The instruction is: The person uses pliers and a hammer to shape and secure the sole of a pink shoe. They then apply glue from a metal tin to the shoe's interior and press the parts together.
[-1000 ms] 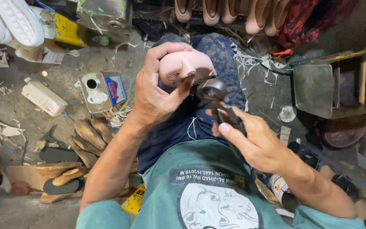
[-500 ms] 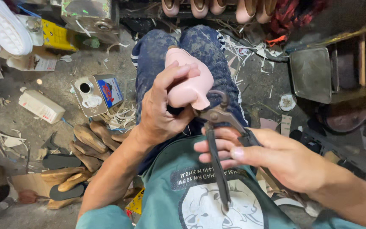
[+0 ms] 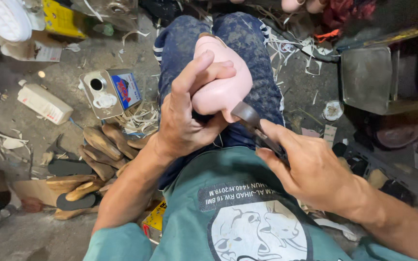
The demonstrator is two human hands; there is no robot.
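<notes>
Plainly pale pink shoe last [image 3: 221, 79], smooth, rounded, left hand [image 3: 187, 121] gripping.

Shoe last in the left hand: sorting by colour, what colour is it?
Pale pink shoe last, clearest in the head view.

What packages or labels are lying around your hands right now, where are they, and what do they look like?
Rectangular metal can: floor, left of the knees, lying flat; silver top, round hole, blue and red label.
White box: floor, further left, oblong, lying flat.
Yellow package: top left, mostly cut off.
Yellow box: beside the left elbow, partly hidden.
</notes>
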